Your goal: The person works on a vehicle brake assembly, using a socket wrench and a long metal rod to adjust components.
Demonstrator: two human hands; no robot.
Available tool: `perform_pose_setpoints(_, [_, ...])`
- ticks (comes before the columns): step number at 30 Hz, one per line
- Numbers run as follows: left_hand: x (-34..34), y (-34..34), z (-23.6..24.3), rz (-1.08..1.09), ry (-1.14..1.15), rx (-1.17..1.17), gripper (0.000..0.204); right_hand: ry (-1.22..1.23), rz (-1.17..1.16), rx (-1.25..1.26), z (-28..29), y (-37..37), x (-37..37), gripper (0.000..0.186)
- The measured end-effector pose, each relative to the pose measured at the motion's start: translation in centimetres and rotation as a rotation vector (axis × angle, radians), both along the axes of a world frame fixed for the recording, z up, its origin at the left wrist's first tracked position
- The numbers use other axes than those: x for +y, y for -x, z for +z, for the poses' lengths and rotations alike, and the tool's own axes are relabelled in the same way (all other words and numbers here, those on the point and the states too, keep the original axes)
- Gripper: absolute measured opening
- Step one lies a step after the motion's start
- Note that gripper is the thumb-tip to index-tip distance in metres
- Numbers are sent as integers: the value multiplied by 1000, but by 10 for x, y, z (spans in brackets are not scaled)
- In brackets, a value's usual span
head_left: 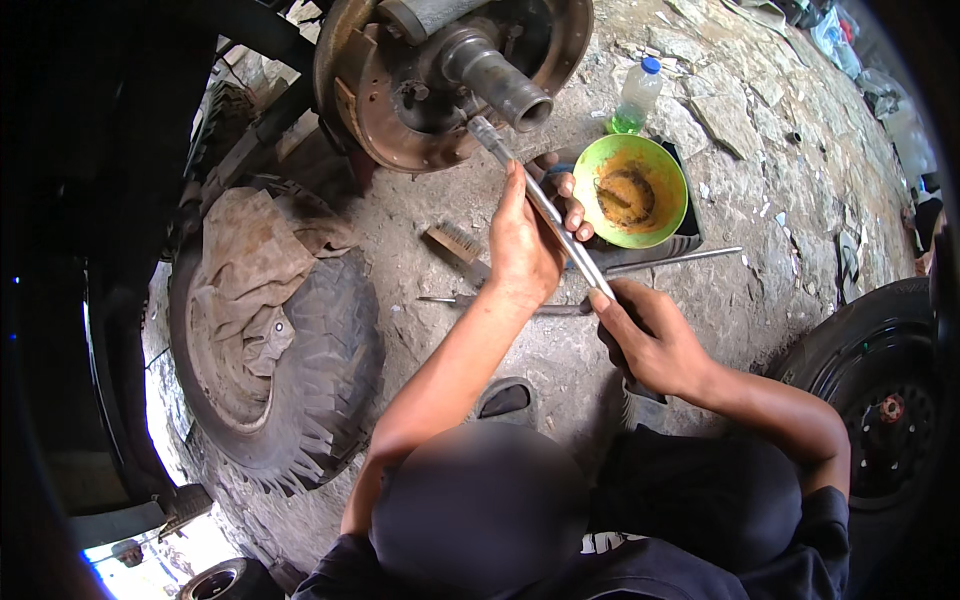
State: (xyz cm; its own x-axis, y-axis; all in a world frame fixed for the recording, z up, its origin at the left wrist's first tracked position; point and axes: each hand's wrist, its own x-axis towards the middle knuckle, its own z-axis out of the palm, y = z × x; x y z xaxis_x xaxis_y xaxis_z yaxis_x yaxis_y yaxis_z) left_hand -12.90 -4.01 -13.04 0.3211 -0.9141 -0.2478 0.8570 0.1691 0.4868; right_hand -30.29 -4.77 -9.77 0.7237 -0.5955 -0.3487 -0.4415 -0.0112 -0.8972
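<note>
My left hand is wrapped around the middle of a long silver metal bar, thumb on one side and fingers on the other. My right hand closes on the bar's near end. A socket-like thicker tip at the bar's far end reaches up to the rusty brake assembly, just beside the protruding hollow axle spindle. Whether the tip touches a bolt there cannot be made out. Right of my left hand stands a lime-green bowl, smeared inside with orange-brown grease.
A wooden-backed wire brush and a thin rod lie on the stone floor. Behind the bowl stands a blue-capped bottle holding green liquid. A large tyre draped with brown cloth is at left, a black wheel at right.
</note>
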Motion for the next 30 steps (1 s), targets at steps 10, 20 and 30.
perform_pose_setpoints(10, [7, -20, 6, 56, -49, -181, 35, 321, 520, 193, -13, 29, -102, 48])
perform_pose_setpoints(20, [12, 2, 4, 41, -148, -128, 32, 1144, 300, 711, -259, 144, -135, 43])
perform_pose_setpoints(30, [6, -14, 20, 93, -162, -59, 30, 1220, 555, 391, -261, 169, -161, 29])
